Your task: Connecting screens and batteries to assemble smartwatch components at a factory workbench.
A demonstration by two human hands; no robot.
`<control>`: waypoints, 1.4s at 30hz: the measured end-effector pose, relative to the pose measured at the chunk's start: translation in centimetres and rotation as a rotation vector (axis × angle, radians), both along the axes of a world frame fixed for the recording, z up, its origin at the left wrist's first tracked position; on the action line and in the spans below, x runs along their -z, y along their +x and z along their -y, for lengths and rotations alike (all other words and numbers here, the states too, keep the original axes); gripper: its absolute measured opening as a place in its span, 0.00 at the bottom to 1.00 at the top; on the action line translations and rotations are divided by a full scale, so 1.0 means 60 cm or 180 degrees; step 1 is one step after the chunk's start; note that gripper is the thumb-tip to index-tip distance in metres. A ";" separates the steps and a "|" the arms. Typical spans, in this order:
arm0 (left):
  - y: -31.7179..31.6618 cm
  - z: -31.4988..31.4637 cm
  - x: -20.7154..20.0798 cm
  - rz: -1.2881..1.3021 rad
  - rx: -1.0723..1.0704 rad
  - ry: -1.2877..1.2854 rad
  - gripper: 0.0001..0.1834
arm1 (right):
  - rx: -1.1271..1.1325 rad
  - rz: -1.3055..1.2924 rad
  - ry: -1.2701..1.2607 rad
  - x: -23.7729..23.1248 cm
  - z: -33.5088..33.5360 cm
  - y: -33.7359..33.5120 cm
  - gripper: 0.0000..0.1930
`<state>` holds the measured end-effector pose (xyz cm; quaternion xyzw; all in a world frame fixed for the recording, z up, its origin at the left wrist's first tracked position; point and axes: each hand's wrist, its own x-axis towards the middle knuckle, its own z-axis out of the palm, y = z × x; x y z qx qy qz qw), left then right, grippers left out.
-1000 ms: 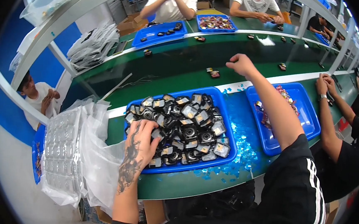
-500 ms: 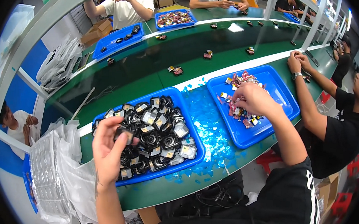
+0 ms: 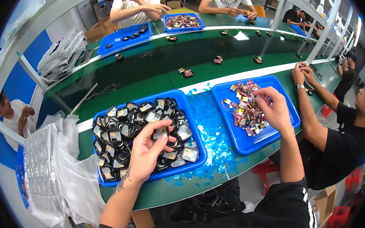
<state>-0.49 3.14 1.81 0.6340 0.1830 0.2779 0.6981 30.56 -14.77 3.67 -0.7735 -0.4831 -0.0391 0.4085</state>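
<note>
My left hand (image 3: 148,150) is closed around a small black watch-like case with a pale window (image 3: 160,134), above a blue tray (image 3: 203,151) heaped with similar black cases (image 3: 124,130). Its fingers partly cover the piece. My right hand (image 3: 274,108) hovers over the right blue tray (image 3: 243,147), its thumb and forefinger pinched. What sits between those fingertips is too small to make out. Beneath it lies a pile of small red circuit boards with white and yellow parts (image 3: 242,112).
Blue film scraps (image 3: 212,135) litter the bench between the trays. Boards (image 3: 188,73) are spaced along the green conveyor (image 3: 151,71). A co-worker's arms (image 3: 314,108) rest at the right. Clear plastic packaging (image 3: 44,159) hangs at the left. Two more blue trays (image 3: 123,46) (image 3: 184,29) stand across.
My left hand has moved right over the cases, keeping a case in its fingers. My right hand has lifted off the board pile and shifted slightly right. The view has shifted a little.
</note>
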 end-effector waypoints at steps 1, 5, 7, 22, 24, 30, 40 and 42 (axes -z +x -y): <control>-0.003 0.000 0.004 0.0023 -0.0028 0.0151 0.16 | -0.0028 0.0028 -0.0034 -0.002 0.001 -0.011 0.08; 0.009 0.012 0.014 -0.0147 0.0169 0.0528 0.14 | -0.1081 -0.1679 0.0147 0.017 -0.023 -0.120 0.06; 0.016 0.023 0.014 -0.0285 0.0219 0.0983 0.16 | -0.1351 -0.2206 -0.0041 0.021 -0.032 -0.178 0.05; -0.005 0.035 0.030 -0.0449 -0.0121 0.1791 0.06 | -0.1530 -0.1924 0.0216 0.024 -0.086 -0.260 0.04; -0.002 0.039 0.032 -0.0382 -0.0167 0.1594 0.06 | -0.1408 -0.1853 0.0236 0.024 -0.088 -0.263 0.04; -0.001 0.034 0.036 -0.0284 -0.0109 0.1029 0.05 | -0.1234 -0.0400 0.0517 0.028 -0.095 -0.271 0.08; 0.002 0.040 0.034 -0.0086 -0.0223 0.0849 0.06 | -0.0800 0.0033 -0.0055 0.044 -0.069 -0.217 0.07; 0.003 0.038 0.032 -0.0060 -0.0101 0.0691 0.06 | -0.0498 0.0705 -0.0727 0.043 -0.064 -0.205 0.12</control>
